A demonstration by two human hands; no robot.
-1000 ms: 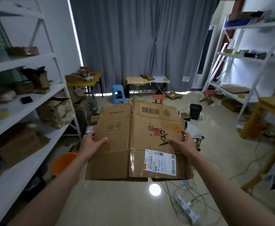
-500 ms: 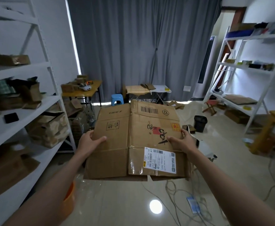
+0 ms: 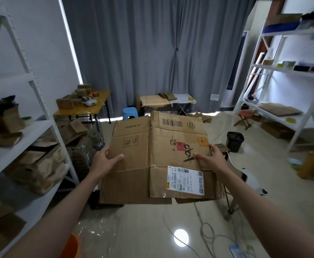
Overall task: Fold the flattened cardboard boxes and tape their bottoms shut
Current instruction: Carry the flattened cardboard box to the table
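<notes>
The room has slid past, but the flat box (image 3: 158, 159) stays level in the air before the person.

The left hand (image 3: 104, 162) and right hand (image 3: 211, 160) pinch its side edges; pushing them inward should open it squarely.

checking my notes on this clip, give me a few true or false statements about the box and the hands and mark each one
1. Both hands grip the flattened cardboard box, the left hand at its left edge, the right hand at its right edge. True.
2. The box is already folded open into a cube. False: it is flat.
3. A white shipping label sits on the near right part of the box. True.
4. The box lies on the wooden table. False: it is held in the air above the floor; that table stands far left by the curtain.
5. The right hand holds a tape roll. False: it holds only the box.
</notes>
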